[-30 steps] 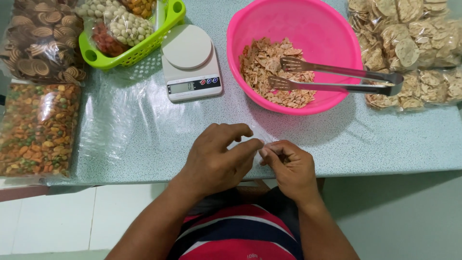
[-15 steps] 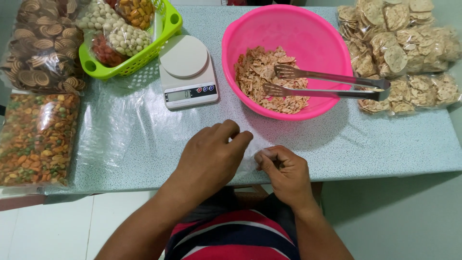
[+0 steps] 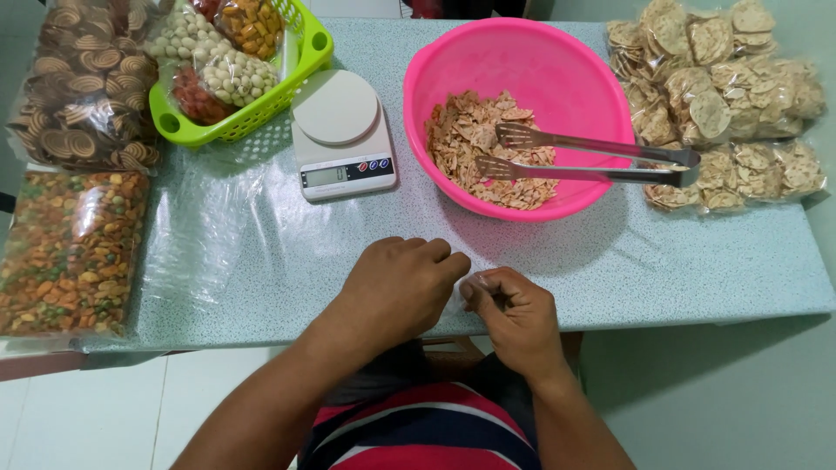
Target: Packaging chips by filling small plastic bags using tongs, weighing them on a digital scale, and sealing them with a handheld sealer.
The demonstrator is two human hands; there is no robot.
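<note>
My left hand (image 3: pixel 396 287) and right hand (image 3: pixel 514 309) meet at the table's (image 3: pixel 679 261) near edge, fingertips closed on a thin clear plastic bag (image 3: pixel 456 294). I judge I am rubbing its mouth open. This needs small, gentle pulling apart.

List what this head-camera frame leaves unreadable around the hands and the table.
- Thin clear plastic pinched between left hand and right hand: transparent, its edges and shape unclear.
- Right hand's fingertips: curled under, hidden by the knuckles.
- Kitchen scale: display too small to make out.
- Bag of spiral snacks and green basket: cut off by the top edge.
- Chips under the tongs in the pink bowl: partly covered.
</note>
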